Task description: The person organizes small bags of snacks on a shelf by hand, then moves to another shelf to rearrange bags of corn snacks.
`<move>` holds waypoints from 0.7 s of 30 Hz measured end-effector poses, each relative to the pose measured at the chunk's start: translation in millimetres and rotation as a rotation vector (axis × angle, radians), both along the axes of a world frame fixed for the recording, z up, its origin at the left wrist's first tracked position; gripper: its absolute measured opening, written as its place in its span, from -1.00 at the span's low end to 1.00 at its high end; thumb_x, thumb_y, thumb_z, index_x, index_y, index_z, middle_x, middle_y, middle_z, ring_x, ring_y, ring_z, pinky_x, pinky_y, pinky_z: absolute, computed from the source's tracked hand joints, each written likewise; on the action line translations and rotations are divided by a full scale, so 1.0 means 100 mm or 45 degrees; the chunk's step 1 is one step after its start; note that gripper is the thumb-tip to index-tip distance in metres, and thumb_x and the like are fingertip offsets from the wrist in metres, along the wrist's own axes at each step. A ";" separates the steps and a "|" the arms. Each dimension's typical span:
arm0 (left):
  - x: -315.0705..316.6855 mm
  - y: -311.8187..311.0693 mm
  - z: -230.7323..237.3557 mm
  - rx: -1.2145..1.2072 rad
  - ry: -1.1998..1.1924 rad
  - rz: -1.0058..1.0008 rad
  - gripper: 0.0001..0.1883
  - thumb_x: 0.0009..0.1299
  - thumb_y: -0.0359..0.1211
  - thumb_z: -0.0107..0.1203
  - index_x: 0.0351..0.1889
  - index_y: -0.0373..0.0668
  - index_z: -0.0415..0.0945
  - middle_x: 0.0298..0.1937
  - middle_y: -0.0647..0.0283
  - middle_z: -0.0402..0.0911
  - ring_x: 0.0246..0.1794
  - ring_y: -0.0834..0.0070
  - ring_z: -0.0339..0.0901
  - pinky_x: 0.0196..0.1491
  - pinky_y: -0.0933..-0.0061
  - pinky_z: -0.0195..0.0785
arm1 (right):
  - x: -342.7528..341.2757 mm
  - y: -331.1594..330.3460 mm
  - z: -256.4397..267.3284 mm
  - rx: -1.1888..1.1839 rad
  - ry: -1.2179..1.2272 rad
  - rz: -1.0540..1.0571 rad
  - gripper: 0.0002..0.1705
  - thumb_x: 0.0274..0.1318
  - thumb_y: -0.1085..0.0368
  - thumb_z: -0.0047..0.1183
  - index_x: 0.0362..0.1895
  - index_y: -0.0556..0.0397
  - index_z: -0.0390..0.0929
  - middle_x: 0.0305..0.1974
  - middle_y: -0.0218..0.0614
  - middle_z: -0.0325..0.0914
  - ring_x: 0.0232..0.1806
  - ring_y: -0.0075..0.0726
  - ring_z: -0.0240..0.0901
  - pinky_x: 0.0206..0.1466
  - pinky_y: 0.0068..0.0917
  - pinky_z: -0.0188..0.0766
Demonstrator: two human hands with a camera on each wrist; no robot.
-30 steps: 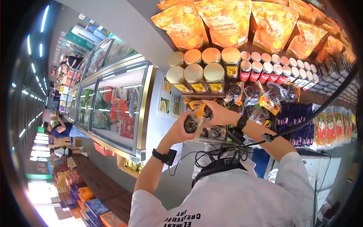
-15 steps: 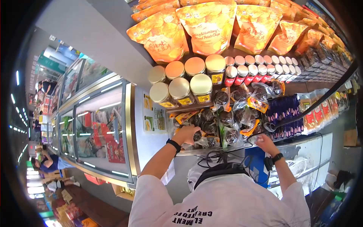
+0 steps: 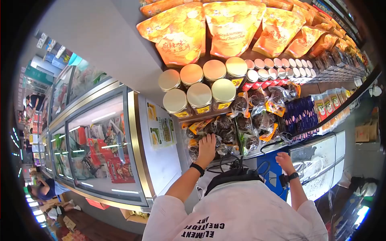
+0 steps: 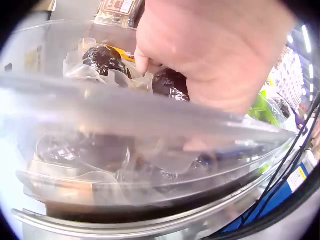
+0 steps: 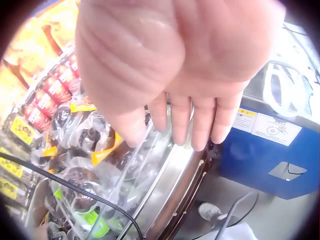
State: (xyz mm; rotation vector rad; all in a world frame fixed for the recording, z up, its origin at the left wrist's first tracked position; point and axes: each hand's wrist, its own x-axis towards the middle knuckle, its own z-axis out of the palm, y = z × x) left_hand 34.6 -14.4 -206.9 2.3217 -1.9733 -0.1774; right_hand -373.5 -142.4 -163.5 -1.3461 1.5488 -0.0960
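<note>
My left hand (image 3: pixel 207 148) reaches down into a clear-fronted bin of dark, glossy round lumps in clear bags (image 3: pixel 227 135). In the left wrist view, that hand (image 4: pixel 210 50) arches over one dark bagged lump (image 4: pixel 170 84); its fingertips are mostly hidden, so I cannot tell whether they grip it. The bin's clear front panel (image 4: pixel 100 107) crosses before the thumb. My right hand (image 3: pixel 284 162) hangs low beside a blue box, away from the shelf. Seen from its wrist, the right hand (image 5: pixel 175 65) has nearly straight fingers and holds nothing.
Gold-lidded jars (image 3: pixel 199 96) and small red jars (image 3: pixel 263 76) stand behind the bins. Orange chip bags (image 3: pixel 233 30) line the back. Purple packets (image 3: pixel 299 120) lie to the right. A glass display case (image 3: pixel 100 148) flanks the left; a black cable (image 3: pixel 341 108) crosses the right side.
A bagged dark lump held up between both hands has gone down into the bin area. The left hand stays there, shifted slightly right; the right hand has withdrawn right and toward the body.
</note>
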 end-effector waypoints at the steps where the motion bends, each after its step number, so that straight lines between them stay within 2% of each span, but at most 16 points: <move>1: 0.00 0.01 -0.05 -0.004 0.009 0.009 -0.28 0.06 -0.27 0.21 0.20 -0.28 0.21 0.06 0.08 0.34 -0.03 0.20 0.34 -0.03 0.23 0.22 | 0.20 -0.04 0.10 -0.004 0.009 0.009 -0.58 0.06 0.24 0.14 -0.02 0.23 0.45 -0.26 -0.23 0.57 -0.25 -0.44 0.48 -0.21 -0.49 0.42; 3: -0.01 0.00 -0.14 -0.002 -0.165 -0.015 -0.40 0.15 -0.30 0.06 0.18 -0.31 0.25 0.02 0.08 0.35 -0.07 0.24 0.33 -0.06 0.26 0.20 | 0.70 -0.13 0.25 -0.099 -0.076 0.122 -0.66 0.09 0.25 0.11 -0.10 0.21 0.49 -0.34 -0.26 0.57 -0.33 -0.45 0.49 -0.29 -0.47 0.43; 4: 0.00 -0.01 -0.14 -0.035 -0.208 -0.037 -0.52 0.22 -0.31 -0.05 0.11 -0.30 0.30 -0.02 0.09 0.38 -0.12 0.29 0.34 -0.07 0.28 0.19 | 0.93 -0.19 0.20 -0.188 -0.044 0.274 -0.71 0.11 0.22 0.07 -0.17 0.18 0.50 -0.41 -0.30 0.56 -0.40 -0.46 0.49 -0.36 -0.51 0.40; 5: 0.01 -0.04 -0.14 -0.035 -0.198 -0.030 -0.52 0.22 -0.31 -0.05 0.11 -0.30 0.30 -0.02 0.09 0.38 -0.12 0.29 0.34 -0.07 0.28 0.19 | 1.17 -0.24 0.11 -0.272 -0.009 0.424 -0.74 0.14 0.19 0.04 -0.25 0.15 0.52 -0.47 -0.35 0.55 -0.46 -0.48 0.49 -0.43 -0.54 0.38; 7: -0.01 -0.07 -0.15 -0.055 -0.337 -0.086 -0.60 0.25 -0.32 -0.10 0.04 -0.27 0.35 -0.09 0.11 0.41 -0.16 0.31 0.36 -0.08 0.28 0.18 | 1.70 -0.21 -0.03 -0.559 -0.178 0.752 -0.75 0.15 0.20 0.02 -0.27 0.16 0.52 -0.46 -0.34 0.55 -0.47 -0.45 0.50 -0.42 -0.54 0.43; 9: -0.04 -0.10 -0.17 -0.024 -0.389 -0.085 -0.65 0.26 -0.33 -0.15 -0.01 -0.26 0.38 -0.14 0.12 0.44 -0.19 0.33 0.37 -0.09 0.29 0.18 | 2.36 -0.16 0.19 0.168 -0.423 0.603 -0.70 0.14 0.20 0.03 -0.12 0.15 0.48 -0.43 -0.28 0.57 -0.42 -0.41 0.53 -0.37 -0.52 0.50; 11: -0.02 -0.12 -0.20 0.004 -0.426 -0.084 -0.64 0.27 -0.34 -0.17 0.00 -0.25 0.37 -0.14 0.13 0.43 -0.18 0.34 0.37 -0.10 0.29 0.17 | 2.75 -0.09 0.10 0.520 -0.371 0.701 -0.42 0.11 0.20 0.09 0.19 0.12 0.26 -0.39 -0.21 0.56 -0.37 -0.36 0.55 -0.33 -0.47 0.55; 12: 0.04 -0.10 -0.14 -0.030 -0.351 -0.132 -0.61 0.22 -0.30 -0.07 0.00 -0.26 0.37 -0.14 0.11 0.44 -0.17 0.30 0.38 -0.11 0.29 0.18 | 2.89 -0.01 0.02 0.524 -0.376 0.695 -0.42 0.11 0.20 0.09 0.19 0.12 0.26 -0.39 -0.21 0.56 -0.37 -0.36 0.55 -0.33 -0.47 0.55; 13: 0.09 -0.06 -0.08 -0.024 -0.347 -0.137 -0.61 0.22 -0.30 -0.07 0.00 -0.26 0.37 -0.14 0.11 0.44 -0.17 0.30 0.38 -0.11 0.29 0.18 | 2.98 0.07 -0.08 0.562 -0.291 0.740 -0.28 0.09 0.22 0.10 0.29 0.08 0.08 -0.38 -0.18 0.56 -0.36 -0.32 0.55 -0.31 -0.42 0.56; 14: 0.18 -0.05 -0.02 0.007 -0.039 -0.155 -0.57 0.18 -0.30 0.00 0.00 -0.28 0.36 -0.12 0.09 0.43 -0.16 0.26 0.39 -0.12 0.26 0.20 | 3.07 0.08 -0.17 0.588 -0.207 0.789 -0.13 0.07 0.23 0.12 0.38 0.04 -0.10 -0.36 -0.15 0.55 -0.35 -0.29 0.55 -0.29 -0.37 0.58; 15: 0.29 -0.03 0.04 0.043 0.271 -0.171 -0.53 0.13 -0.29 0.08 0.00 -0.30 0.36 -0.11 0.06 0.43 -0.14 0.22 0.40 -0.13 0.24 0.21 | 3.11 0.10 -0.23 0.590 -0.207 0.788 -0.13 0.07 0.23 0.12 0.38 0.04 -0.10 -0.36 -0.15 0.55 -0.35 -0.29 0.55 -0.29 -0.37 0.58; 16: 0.45 -0.03 0.09 0.147 0.470 -0.193 -0.40 0.03 -0.36 0.15 0.07 -0.37 0.29 -0.01 -0.03 0.40 -0.04 0.04 0.40 -0.10 0.15 0.30 | 3.15 0.09 -0.30 0.684 -0.193 0.725 -0.08 0.07 0.24 0.13 0.41 -0.01 -0.17 -0.37 -0.15 0.54 -0.37 -0.28 0.54 -0.28 -0.36 0.57; 17: 0.56 -0.05 0.02 0.152 0.470 -0.195 -0.40 0.03 -0.36 0.15 0.07 -0.37 0.29 -0.01 -0.03 0.40 -0.04 0.04 0.40 -0.10 0.15 0.30 | 3.18 0.10 -0.37 0.781 -0.179 0.659 -0.02 0.06 0.25 0.14 0.43 -0.07 -0.24 -0.37 -0.16 0.52 -0.38 -0.27 0.52 -0.26 -0.35 0.56; 18: 0.66 -0.06 -0.13 -0.038 0.573 -0.032 -0.42 0.08 -0.35 0.13 0.09 -0.37 0.29 0.03 -0.04 0.40 -0.01 0.01 0.39 -0.04 0.12 0.29 | 3.15 0.11 -0.50 0.868 -0.218 0.666 -0.01 0.09 0.26 0.13 0.45 -0.17 -0.27 -0.44 -0.24 0.48 -0.47 -0.37 0.43 -0.37 -0.43 0.47; 19: 0.74 -0.11 -0.14 -0.225 0.672 0.126 -0.43 0.13 -0.35 0.11 0.10 -0.37 0.28 0.06 -0.04 0.39 0.03 -0.02 0.38 0.02 0.08 0.29 | 3.11 0.12 -0.53 0.877 -0.228 0.652 -0.01 0.09 0.26 0.13 0.45 -0.17 -0.27 -0.44 -0.24 0.48 -0.47 -0.37 0.43 -0.37 -0.43 0.47; 21: 0.78 -0.20 -0.06 -0.144 0.667 0.207 -0.44 0.16 -0.33 0.11 0.11 -0.38 0.27 0.07 -0.07 0.39 0.03 -0.03 0.39 0.05 0.07 0.28 | 3.03 0.16 -0.55 1.000 -0.438 0.514 -0.01 0.10 0.29 0.13 0.45 -0.22 -0.28 -0.51 -0.37 0.41 -0.53 -0.48 0.32 -0.47 -0.51 0.32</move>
